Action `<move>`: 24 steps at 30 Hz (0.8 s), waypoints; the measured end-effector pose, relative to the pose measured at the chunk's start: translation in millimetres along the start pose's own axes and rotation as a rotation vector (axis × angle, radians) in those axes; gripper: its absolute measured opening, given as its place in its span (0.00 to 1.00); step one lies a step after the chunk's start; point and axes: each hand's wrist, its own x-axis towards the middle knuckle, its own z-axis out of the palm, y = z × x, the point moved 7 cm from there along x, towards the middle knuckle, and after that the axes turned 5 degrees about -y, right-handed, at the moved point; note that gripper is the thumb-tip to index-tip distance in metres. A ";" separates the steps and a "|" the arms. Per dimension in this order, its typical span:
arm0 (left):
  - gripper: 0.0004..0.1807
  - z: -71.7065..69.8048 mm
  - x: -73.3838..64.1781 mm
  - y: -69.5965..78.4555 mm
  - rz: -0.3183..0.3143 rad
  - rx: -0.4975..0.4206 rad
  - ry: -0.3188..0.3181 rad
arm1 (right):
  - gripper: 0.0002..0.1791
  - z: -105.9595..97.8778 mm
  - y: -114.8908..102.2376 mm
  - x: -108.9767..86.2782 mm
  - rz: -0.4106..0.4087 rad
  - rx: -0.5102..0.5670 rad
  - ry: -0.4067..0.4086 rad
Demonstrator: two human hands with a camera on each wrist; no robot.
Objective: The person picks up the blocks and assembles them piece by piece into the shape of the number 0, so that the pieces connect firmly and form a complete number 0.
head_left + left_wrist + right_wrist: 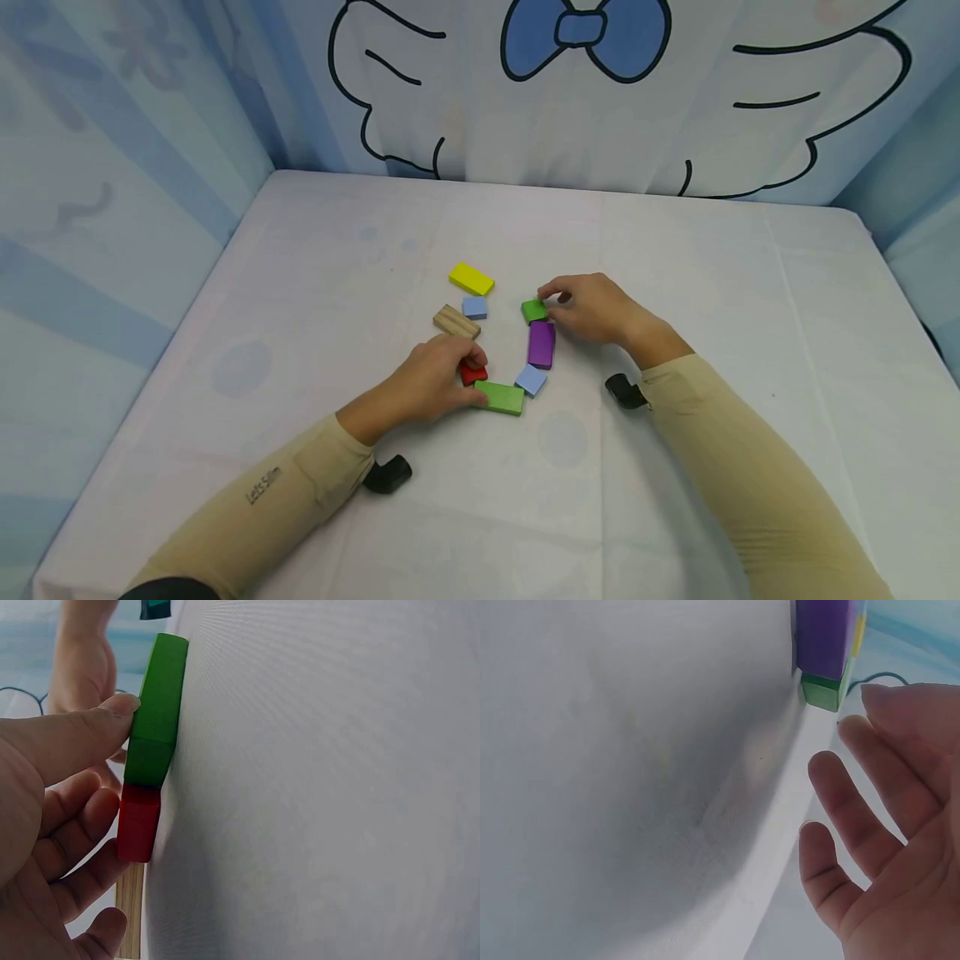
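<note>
My left hand (pixel 427 383) rests at the near left of a curved line of blocks. Its thumb (pixel 116 709) touches the long green block (pixel 504 398), while its loosely bent fingers lie beside the red block (pixel 472 375). The red block meets the green one end to end. Over at the right, my right hand (pixel 592 308) is beside a small green block (pixel 533 311), fingertips close to its edge and fingers relaxed. In the right wrist view, a gap shows between those fingers (pixel 847 814) and the small green block (pixel 823 691). A purple block (pixel 542 345) adjoins the small green one.
A light blue block (pixel 531 380) stands between the purple and long green blocks. Up the left side are a wooden striped block (pixel 457 322), another light blue block (pixel 475 307) and a yellow block (pixel 472 279). All lie on a white-covered table (pixel 337 250) with a curtain (pixel 480 108) behind.
</note>
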 end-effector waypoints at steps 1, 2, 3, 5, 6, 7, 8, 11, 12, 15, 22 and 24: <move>0.24 -0.1 -0.2 0.2 0.001 -0.001 0.001 | 0.19 -0.5 0.2 -1.4 0.001 0.006 0.003; 0.24 -0.1 -0.3 0.4 0.003 -0.002 0.003 | 0.19 -0.8 0.6 -2.7 0.003 0.011 0.005; 0.24 -0.2 -0.5 0.7 0.005 -0.001 0.004 | 0.19 -0.9 1.2 -4.1 0.007 0.017 0.005; 0.24 -0.2 -0.7 1.1 0.007 -0.002 0.005 | 0.20 -1.2 1.5 -7.2 0.012 0.028 0.010; 0.24 -0.3 -0.8 1.2 0.006 -0.002 0.005 | 0.20 -1.2 1.6 -8.7 0.013 0.032 0.013; 0.24 -0.4 -0.9 1.4 0.007 -0.002 0.006 | 0.20 -1.2 1.6 -10.5 0.015 0.033 0.017; 0.24 -0.4 -1.0 1.5 0.008 0.000 0.007 | 0.20 -1.1 1.5 -12.2 0.016 0.035 0.021; 0.24 -0.6 -1.1 1.9 0.007 0.007 0.010 | 0.22 0.0 -0.5 -17.8 0.011 0.039 0.031; 0.24 -0.7 -1.2 2.1 0.006 0.009 0.011 | 0.22 0.4 -1.6 -19.8 0.007 0.041 0.034; 0.24 -0.8 -1.3 2.4 0.001 0.014 0.009 | 0.23 2.1 -5.1 -25.8 -0.002 0.046 0.039; 0.24 -0.4 -1.9 2.6 -0.003 0.012 0.008 | 0.25 9.3 -13.2 -41.7 -0.031 0.055 0.048; 0.24 -0.5 -2.0 3.0 -0.001 0.011 0.009 | 0.25 11.8 -16.0 -46.5 -0.053 0.053 0.056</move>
